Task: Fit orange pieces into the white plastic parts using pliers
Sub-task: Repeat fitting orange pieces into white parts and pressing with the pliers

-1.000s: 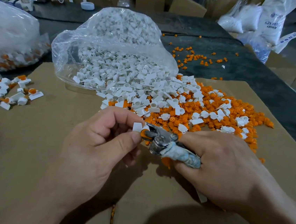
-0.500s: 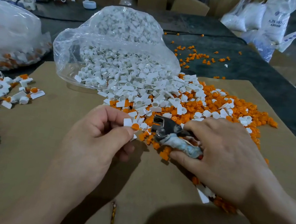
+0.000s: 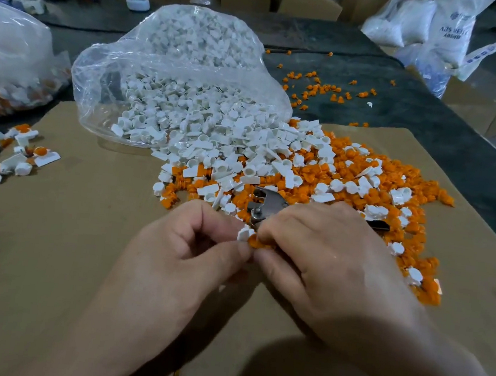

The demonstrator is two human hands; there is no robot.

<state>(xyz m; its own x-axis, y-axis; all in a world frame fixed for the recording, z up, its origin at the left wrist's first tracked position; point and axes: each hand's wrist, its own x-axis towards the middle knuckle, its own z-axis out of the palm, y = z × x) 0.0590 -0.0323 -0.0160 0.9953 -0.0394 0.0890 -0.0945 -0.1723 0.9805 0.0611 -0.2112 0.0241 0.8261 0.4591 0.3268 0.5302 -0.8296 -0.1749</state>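
The left hand (image 3: 191,252) pinches a white plastic part (image 3: 244,234) in a thumb-and-forefinger grip. The right hand (image 3: 319,256) meets it fingertip to fingertip, pinching an orange piece (image 3: 254,242) against that part while also curled round the pliers (image 3: 265,203), whose metal head juts out just beyond its knuckles. Just behind both grips lies a mixed heap (image 3: 348,180) of loose white and orange pieces, spilling from a clear bag (image 3: 177,58) farther back. Well left of the grips sit white parts with orange showing in them (image 3: 20,160). A cardboard sheet (image 3: 49,259) covers the bench (image 3: 430,130).
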